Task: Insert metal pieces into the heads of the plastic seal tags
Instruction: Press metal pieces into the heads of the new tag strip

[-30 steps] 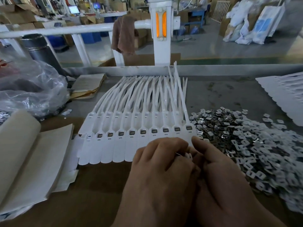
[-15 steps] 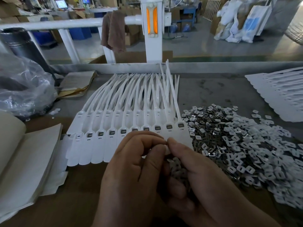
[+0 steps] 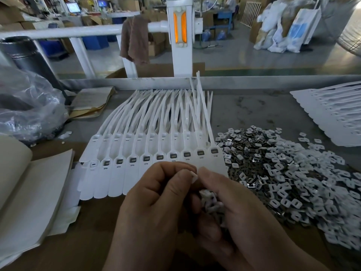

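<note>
Grey workbench (image 3: 254, 110) runs left to right under me, with a white railing and factory floor beyond its far edge. A brown cloth (image 3: 134, 40) hangs on the rail, a crumpled plastic bag (image 3: 29, 106) sits at far left, and a paper stack (image 3: 29, 192) lies near left.

Straight ahead, just beyond my knuckles, lies the row of seal tags (image 3: 156, 167). Their long axes run near to far, flat ends toward me and straps fanning to the far edge. The heads form a line from left to right across the bench. Most slots look dark, so I judge them filled; the leftmost head (image 3: 93, 164) looks pale and probably open. It lies to the far left of both hands, and my left hand (image 3: 156, 208) is the nearer one.

To the right, touching the row's right end, spreads the pile of metal pieces (image 3: 283, 173). A second sheet of tags (image 3: 332, 118) lies at far right.

My right hand (image 3: 244, 218) is cupped palm up, fingers curled round a handful of pieces (image 3: 210, 200). My left hand is curled over it, knuckles up, forefinger and thumb drawn together at the top of that handful. Whether a piece sits in that pinch I cannot tell. Next I would carry one left to the pale head.
</note>
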`<state>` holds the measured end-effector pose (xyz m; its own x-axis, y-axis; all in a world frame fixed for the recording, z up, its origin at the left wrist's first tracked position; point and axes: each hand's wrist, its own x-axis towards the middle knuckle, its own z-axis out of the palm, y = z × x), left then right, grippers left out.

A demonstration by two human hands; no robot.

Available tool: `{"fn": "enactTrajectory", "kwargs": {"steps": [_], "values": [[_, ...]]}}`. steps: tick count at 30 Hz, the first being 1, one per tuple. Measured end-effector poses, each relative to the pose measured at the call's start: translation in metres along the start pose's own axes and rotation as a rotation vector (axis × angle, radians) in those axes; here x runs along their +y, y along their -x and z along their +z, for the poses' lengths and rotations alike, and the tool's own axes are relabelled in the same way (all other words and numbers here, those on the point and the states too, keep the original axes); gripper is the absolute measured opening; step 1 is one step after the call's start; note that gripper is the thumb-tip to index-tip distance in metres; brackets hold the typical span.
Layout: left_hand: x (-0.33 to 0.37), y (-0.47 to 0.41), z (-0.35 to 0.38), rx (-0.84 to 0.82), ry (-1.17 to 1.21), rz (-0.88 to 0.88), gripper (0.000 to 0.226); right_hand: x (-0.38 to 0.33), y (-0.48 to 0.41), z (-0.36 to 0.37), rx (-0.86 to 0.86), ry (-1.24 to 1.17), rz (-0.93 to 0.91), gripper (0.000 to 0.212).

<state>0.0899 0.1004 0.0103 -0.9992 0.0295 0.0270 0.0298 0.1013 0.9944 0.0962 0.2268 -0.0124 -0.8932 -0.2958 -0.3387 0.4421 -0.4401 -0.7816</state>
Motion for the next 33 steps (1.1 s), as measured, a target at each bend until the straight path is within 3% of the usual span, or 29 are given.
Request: {"fn": "enactTrajectory", "kwargs": {"steps": [8, 15, 21, 25, 29, 33], "values": [[-0.011, 0.004, -0.001, 0.020, 0.023, 0.122, 0.031, -0.003, 0.006, 0.007, 0.024, 0.008, -0.096, 0.035], [-0.022, -0.002, -0.013, 0.053, -0.424, 0.406, 0.021, -0.003, 0.006, 0.007, 0.060, 0.053, -0.107, 0.036], [-0.015, -0.002, -0.027, -0.004, -0.675, 0.534, 0.017, -0.002, 0.004, 0.009, 0.077, 0.171, -0.093, 0.030], [-0.014, -0.007, -0.041, 0.007, -0.790, 0.563, 0.015, 0.000, 0.002, 0.009, 0.019, 0.209, -0.027, 0.034], [-0.015, -0.028, -0.079, 0.131, -0.842, 0.539, 0.004, -0.001, -0.002, 0.002, -0.077, 0.035, 0.101, 0.030], [-0.029, -0.062, -0.125, 0.239, -0.958, 0.393, 0.011, -0.001, -0.004, -0.001, -0.138, -0.086, 0.153, 0.024]]}}
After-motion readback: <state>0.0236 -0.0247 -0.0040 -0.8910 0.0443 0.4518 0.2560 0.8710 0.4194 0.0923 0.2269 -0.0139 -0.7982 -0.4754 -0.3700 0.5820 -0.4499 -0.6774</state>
